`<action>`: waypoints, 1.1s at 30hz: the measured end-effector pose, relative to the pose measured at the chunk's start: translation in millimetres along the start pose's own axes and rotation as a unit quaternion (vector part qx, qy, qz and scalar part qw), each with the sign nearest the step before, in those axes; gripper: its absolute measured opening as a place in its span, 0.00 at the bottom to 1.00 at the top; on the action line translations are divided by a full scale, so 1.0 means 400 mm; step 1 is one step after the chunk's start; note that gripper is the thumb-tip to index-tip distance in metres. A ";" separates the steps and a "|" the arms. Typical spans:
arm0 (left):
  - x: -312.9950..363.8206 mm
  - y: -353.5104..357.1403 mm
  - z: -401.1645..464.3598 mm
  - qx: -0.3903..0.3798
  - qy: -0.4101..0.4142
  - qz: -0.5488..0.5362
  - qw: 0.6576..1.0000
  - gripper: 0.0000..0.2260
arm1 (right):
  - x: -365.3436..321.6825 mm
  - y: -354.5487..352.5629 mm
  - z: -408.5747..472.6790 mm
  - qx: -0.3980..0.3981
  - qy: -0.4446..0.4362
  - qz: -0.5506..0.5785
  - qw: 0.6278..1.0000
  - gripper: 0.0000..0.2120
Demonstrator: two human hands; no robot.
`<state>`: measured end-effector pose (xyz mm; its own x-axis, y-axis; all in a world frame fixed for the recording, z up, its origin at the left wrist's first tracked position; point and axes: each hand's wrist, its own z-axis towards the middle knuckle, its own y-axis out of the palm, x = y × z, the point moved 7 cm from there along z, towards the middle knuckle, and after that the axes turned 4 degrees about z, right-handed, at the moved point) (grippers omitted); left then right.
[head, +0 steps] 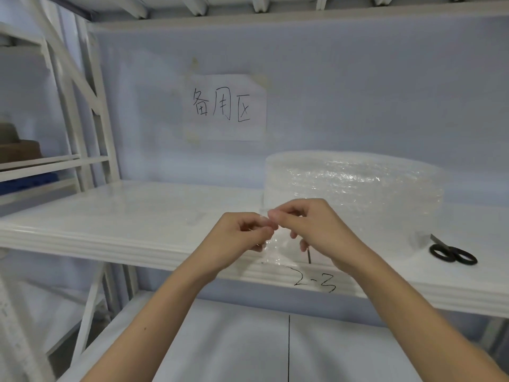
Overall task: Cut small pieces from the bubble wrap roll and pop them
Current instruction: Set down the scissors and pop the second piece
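The small clear piece of bubble wrap (272, 248) hangs between the two hands, in front of the white metal shelf (110, 216) at its front edge. The left hand (242, 232) pinches the piece's upper left part with curled fingers, and the right hand (308, 224) pinches it just beside, thumb and forefinger meeting those of the left, so both hands are closed on the same upper edge. The sheet drops below the fingers, its long axis roughly upright, the lower edge free near the shelf lip. Neither hand is nearer; popping seems under way, and the next squeeze likely calls for walking the fingertips down to fresh bubbles. Beyond the right hand stands the large white roll of bubble wrap (355, 186), close behind the knuckles. The black-handled scissors (451, 253) lie on the shelf well off to the right hand's outer side. There is open room to the left hand's side and below both wrists.
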<state>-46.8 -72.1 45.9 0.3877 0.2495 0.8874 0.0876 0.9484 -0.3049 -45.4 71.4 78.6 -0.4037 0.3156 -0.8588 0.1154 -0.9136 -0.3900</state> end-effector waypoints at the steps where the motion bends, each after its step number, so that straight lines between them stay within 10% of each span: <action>1: -0.006 -0.007 0.007 0.002 -0.005 -0.003 1.000 0.05 | 0.010 0.004 0.020 0.007 0.005 0.019 1.000 0.10; 33: -0.084 -0.140 0.121 0.055 0.001 -0.039 0.998 0.08 | 0.056 0.091 0.191 0.068 -0.091 0.039 0.993 0.02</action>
<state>-109.2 -124.2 49.9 0.3854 0.1739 0.9062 0.0156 0.9807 -0.1948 -119.5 25.5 70.5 -0.5573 0.2027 -0.8052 0.0334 -0.9635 -0.2657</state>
